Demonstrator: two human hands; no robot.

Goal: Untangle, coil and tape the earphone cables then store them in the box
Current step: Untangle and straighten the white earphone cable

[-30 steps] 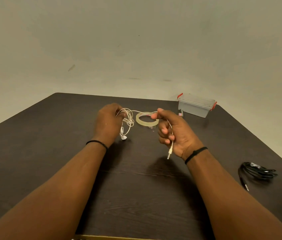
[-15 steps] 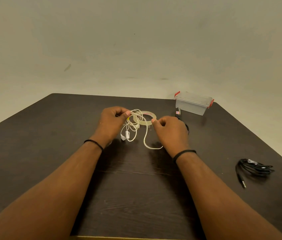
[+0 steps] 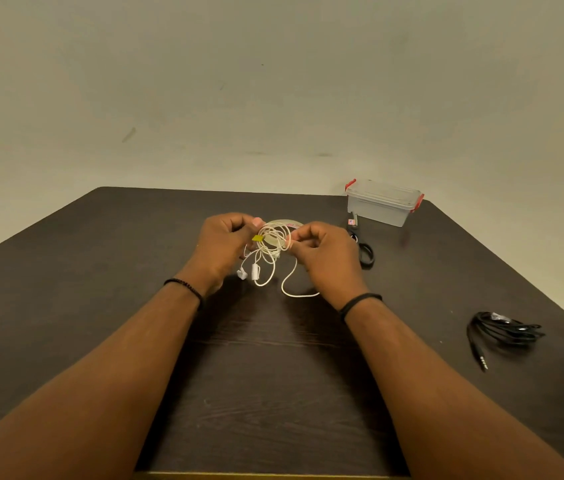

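Pinching white earphone cable between left hand, right hand, forearms outstretched

Above the dark tabletop, the left hand and right hand pinch a loose coil of white earphone cable between them; its remote and one earbud hang below, and a loop trails toward the right wrist. A tape roll lies just behind. Far right stands a lidded clear box, scissors before it; a black cable bundle lies well apart.
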